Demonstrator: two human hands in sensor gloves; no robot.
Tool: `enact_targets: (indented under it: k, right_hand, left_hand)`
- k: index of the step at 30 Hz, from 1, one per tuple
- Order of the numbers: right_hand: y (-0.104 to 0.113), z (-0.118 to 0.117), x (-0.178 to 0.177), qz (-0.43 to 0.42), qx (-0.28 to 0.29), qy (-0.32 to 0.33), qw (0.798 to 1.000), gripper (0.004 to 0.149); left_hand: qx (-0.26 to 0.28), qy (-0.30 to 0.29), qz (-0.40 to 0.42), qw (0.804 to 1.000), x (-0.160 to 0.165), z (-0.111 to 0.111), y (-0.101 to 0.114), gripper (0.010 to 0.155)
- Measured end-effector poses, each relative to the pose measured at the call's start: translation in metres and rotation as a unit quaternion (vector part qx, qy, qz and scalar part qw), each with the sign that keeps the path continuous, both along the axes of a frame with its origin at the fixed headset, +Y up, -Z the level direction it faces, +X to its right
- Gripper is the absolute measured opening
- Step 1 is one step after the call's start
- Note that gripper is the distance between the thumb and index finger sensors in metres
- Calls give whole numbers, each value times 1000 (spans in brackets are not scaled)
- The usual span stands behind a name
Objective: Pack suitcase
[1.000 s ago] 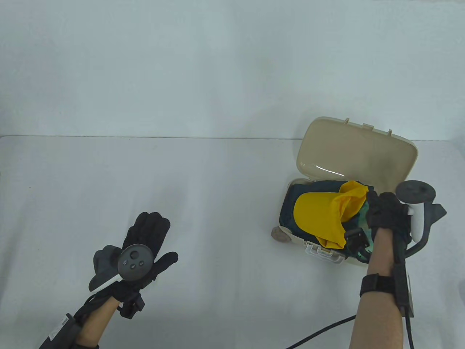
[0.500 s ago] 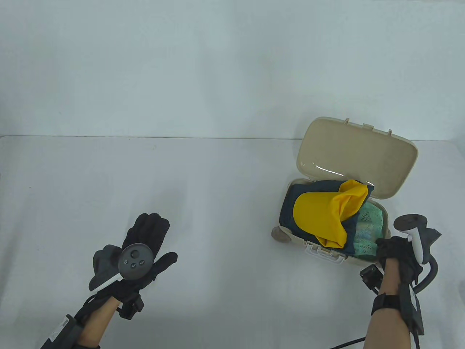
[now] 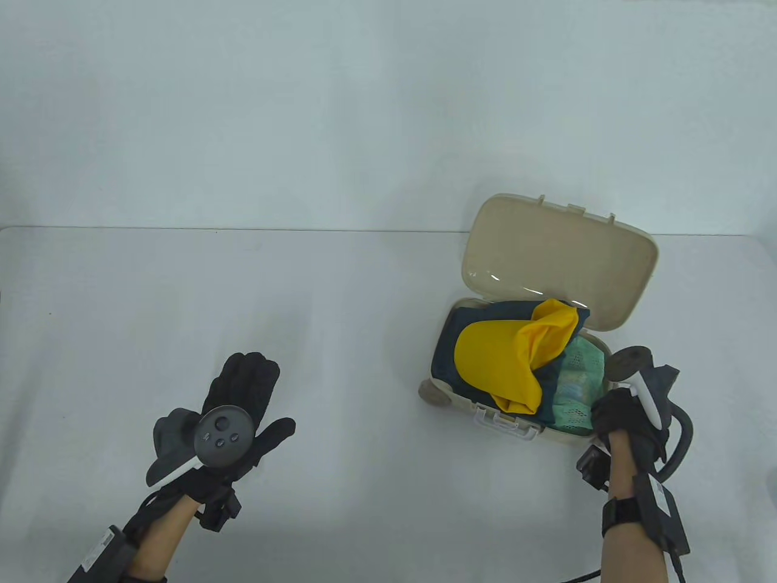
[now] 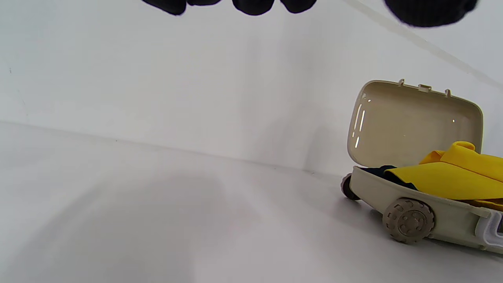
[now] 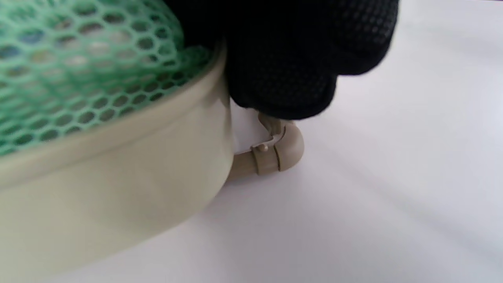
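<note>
Your counter (image 3: 303,291) carries just one thing, the beige suitcase (image 3: 461,405), sitting at about four o'clock in the table view with its lid (image 3: 558,255) propped open toward twelve. Inside it lies a dark navy garment (image 3: 446,352), with a yellow garment (image 3: 498,358) heaped on top and rising above the rim, and a green mesh item (image 3: 576,388) tucked into the end nearest your right hand. By the look of it, the filling is done or nearly so, and the step in hand is positioning the case before closing it. Your right hand (image 3: 628,419) is at the case's five-o'clock corner; in the right wrist view its fingers (image 5: 283,70) are curled over the rim beside the mesh and just above the small beige handle (image 5: 275,153) that juts from the shell, so you appear to be gripping that corner. Your left hand (image 3: 243,395) rests flat at about eight o'clock, well apart from the case, fingers straight and holding nothing. Next, I would judge, you need to press the yellow heap down below the rim, then bring the left hand across to swing the lid over while the right steadies the shell, and snap the white latch (image 3: 507,422) at the front edge.
</note>
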State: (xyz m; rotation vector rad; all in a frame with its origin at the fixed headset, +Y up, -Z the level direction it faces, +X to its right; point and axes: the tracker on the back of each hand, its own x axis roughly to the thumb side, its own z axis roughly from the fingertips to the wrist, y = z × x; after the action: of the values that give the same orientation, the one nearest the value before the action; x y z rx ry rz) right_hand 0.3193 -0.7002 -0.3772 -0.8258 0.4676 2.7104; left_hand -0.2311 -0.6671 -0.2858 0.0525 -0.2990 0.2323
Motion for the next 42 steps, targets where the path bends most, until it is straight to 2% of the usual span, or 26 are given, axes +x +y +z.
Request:
enact_targets:
  k: [10,16,22,25,27,30,34,37,39,42]
  right_hand:
    - [-4,1,-96,-30,2,140,990,51]
    - [-7,8,-138,-55,3,194,979,51]
    - [-8,12,-158,-69,-6,222,973,52]
    - [-6,11,-153,-83,-23,227,970,55]
    - [6,11,-144,-110,-8,221,969,58]
    - [38,11,-135,-123,47,209,969,61]
    - [69,13,-152,-127,81,238,960,63]
    - [71,14,-177,-134,73,263,953,64]
    - [62,13,-192,-135,57,274,950,64]
    - [48,11,-203,-124,51,269,954,67]
  left_hand:
    - [3,2,4,1000,-1,1,0,85]
    - [7,5,6,1000,-2,2,1,86]
    - [7,-4,14,1000,0,2,4,86]
    - [5,-23,6,1000,5,0,12,88]
    - [5,-36,1,999,9,-3,23,89]
    - [4,-62,-24,998,25,-14,41,91]
    - [-16,-110,-62,992,69,-38,53,95]
    - [-49,-137,-108,983,108,-56,40,98]
    - [-64,-147,-164,973,132,-67,23,100]
    - [-91,-156,-188,966,157,-75,-1,102]
